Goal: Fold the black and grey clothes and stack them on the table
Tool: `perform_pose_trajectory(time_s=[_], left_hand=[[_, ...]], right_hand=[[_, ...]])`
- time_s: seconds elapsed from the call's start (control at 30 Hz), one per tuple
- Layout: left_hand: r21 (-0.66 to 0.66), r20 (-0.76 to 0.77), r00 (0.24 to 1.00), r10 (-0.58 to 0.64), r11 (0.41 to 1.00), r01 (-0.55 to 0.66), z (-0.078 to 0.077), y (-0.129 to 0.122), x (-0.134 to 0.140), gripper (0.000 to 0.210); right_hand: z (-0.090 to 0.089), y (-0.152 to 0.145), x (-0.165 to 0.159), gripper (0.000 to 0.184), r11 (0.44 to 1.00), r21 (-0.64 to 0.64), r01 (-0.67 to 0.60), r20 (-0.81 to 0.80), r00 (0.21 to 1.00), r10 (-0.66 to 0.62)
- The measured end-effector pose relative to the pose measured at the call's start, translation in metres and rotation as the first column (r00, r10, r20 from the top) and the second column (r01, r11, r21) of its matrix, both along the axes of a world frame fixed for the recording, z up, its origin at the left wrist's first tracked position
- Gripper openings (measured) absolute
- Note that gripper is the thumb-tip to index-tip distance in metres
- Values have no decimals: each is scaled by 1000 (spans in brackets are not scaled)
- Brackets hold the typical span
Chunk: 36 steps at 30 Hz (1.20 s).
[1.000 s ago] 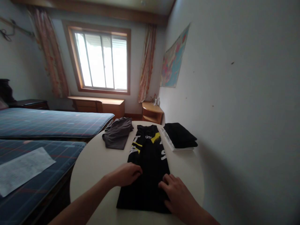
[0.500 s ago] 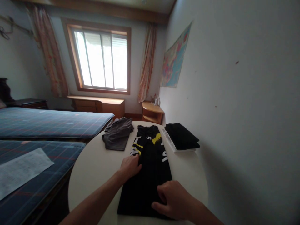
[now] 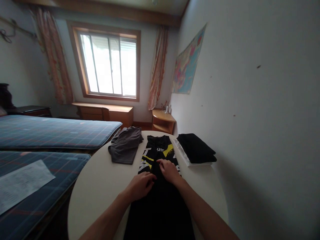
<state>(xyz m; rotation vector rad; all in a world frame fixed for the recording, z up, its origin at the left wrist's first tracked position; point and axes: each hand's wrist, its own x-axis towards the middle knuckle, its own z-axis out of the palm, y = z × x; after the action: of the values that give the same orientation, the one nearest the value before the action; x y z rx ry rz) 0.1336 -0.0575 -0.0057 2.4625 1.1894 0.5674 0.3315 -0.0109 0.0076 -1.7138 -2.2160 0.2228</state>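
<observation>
A black T-shirt (image 3: 160,206), folded into a long strip with white and yellow print at its far end, lies lengthwise in front of me. My left hand (image 3: 142,185) rests on its left edge just below the print, fingers loosely bent and apart. Farther up, my right hand (image 3: 169,170) lies over the middle and right of the strip, its fingers stretched across the cloth. Neither hand has visibly gathered any fabric. The strip's near end runs out of view at the bottom.
The round white table (image 3: 100,196) carries a folded grey garment (image 3: 127,145) at the far left. At the right, black folded clothes (image 3: 196,148) lie on a white one (image 3: 183,155). Plaid mattresses (image 3: 62,133) stand left, one bearing a paper sheet (image 3: 25,181). A wall (image 3: 262,133) borders the right.
My right hand has moved from the near end of the T-shirt up toward the print. My left hand has shifted slightly nearer. The shirt's near edge has passed out of view.
</observation>
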Motion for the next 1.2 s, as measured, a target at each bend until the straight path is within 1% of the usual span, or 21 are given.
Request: perform_pose_trajectory(time_s=[0.07,0.13,0.23,0.33,0.47,0.53,0.6,0.73,0.8,0.9,1.0,1.1,1.2], left_hand=[[20,7,995,-96,995,96,1,-1,-6,39],[-6,1,988,-154,988,154,4,-2,-10,43],[-43,-9,982,-186,982,186,9,-2,-15,40],[-59,0,980,-197,979,196,12,-3,-17,32],[-45,84,972,-218,974,222,16,-5,-16,26],[-14,152,961,-231,972,236,17,-8,-12,24],[-4,179,950,-254,966,259,16,-10,-6,24],[-45,118,938,-326,942,333,8,-15,6,22],[-51,103,934,-342,936,349,5,-16,10,20],[-43,123,929,-350,933,357,4,-17,11,20],[-45,142,923,-358,929,367,6,-18,10,22],[-40,131,920,-369,925,377,7,-20,12,27],[1,99,920,-378,925,380,8,-23,17,44]], right_hand=[[-2,18,-4,39,1000,-9,12,10,1000,-12],[-3,33,-8,42,999,-33,16,21,1000,-16],[-8,51,-13,44,997,-74,24,34,999,-22],[-14,62,-18,42,996,-88,31,32,999,-29],[-17,72,-22,43,997,-61,56,9,998,-56],[-16,74,-20,46,996,-32,78,-1,997,-79],[-15,74,-17,48,995,-11,98,-1,995,-98],[-20,72,-8,46,996,-42,78,26,997,-77],[-24,70,-5,46,997,-57,61,34,998,-59],[-27,67,-2,48,997,-57,51,34,998,-49],[-24,62,2,42,999,-23,32,20,999,-32],[-20,55,13,33,1000,23,1,-7,1000,-1],[-20,49,30,33,998,63,-5,-76,997,10]])
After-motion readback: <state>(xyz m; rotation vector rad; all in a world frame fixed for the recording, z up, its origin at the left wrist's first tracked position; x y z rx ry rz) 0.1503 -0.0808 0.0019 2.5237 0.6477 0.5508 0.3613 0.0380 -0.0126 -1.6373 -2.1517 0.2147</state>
